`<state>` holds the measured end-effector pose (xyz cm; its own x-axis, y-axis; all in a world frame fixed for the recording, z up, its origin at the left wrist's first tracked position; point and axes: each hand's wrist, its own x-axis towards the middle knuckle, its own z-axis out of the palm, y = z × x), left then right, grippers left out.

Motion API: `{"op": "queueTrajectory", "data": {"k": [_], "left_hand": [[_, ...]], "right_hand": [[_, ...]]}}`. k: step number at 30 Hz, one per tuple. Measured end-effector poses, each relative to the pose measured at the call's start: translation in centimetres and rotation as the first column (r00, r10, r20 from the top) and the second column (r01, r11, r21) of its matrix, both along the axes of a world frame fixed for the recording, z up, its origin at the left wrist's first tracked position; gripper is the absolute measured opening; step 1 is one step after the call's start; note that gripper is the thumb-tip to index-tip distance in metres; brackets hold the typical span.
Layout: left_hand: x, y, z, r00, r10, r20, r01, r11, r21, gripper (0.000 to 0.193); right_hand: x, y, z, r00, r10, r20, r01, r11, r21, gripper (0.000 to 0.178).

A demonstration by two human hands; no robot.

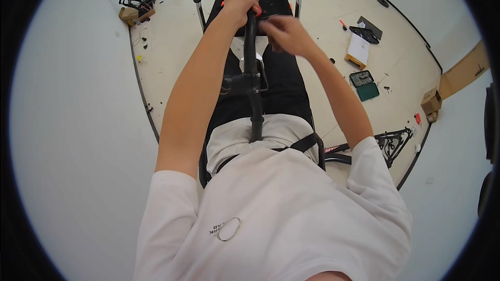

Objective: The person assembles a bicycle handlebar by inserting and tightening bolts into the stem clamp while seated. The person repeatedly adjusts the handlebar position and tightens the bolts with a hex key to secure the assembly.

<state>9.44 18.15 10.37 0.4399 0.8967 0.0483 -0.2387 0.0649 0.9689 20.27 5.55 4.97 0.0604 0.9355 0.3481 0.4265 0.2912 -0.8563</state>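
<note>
A black bicycle handlebar (250, 47) with a stem clamped at its middle stands lengthwise between my legs. Its near end rests against my lap and its far end points at the chair in front. My left hand (241, 3) is closed around that far end, and a small red part (258, 10) shows beside its fingers. What else the fingers cover is hidden. Just right of the bar, my right hand (287, 34) hovers with bent fingers pointing at it. Motion smears its fingertips, so whether they hold anything is unclear.
A black office chair (276, 4) with small dark parts on its seat faces me. On the floor at right lie a green case (367, 91), a white box (358, 50) and a black bike frame (394, 143). Far left are a cardboard box (136, 15) and bike parts.
</note>
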Motion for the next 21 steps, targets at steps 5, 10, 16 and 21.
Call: {"op": "queueTrajectory", "data": {"k": [5, 10, 16, 21], "left_hand": [[0.3, -2.4, 1.2, 0.998, 0.005, -0.056, -0.004, 1.000, 0.022, 0.022], [0.2, -1.6, 0.9, 0.998, 0.033, -0.059, -0.032, 0.999, 0.025, 0.025], [0.3, -0.1, 0.1, 0.999, 0.020, -0.025, -0.020, 1.000, -0.011, 0.024], [-0.1, -0.3, 0.0, 0.999, 0.047, -0.016, -0.047, 0.999, -0.004, 0.024]], "right_hand": [[-0.9, -1.9, -4.3, 0.981, 0.195, 0.013, -0.151, 0.802, -0.578, 0.045], [-1.5, -1.7, -5.2, 0.850, 0.216, -0.480, -0.451, 0.768, -0.454, 0.036], [-1.8, -2.1, -2.5, 0.902, 0.168, -0.399, -0.337, 0.851, -0.403, 0.033], [-2.6, -3.8, 2.5, 0.969, 0.156, -0.192, -0.190, 0.966, -0.177, 0.030]]}}
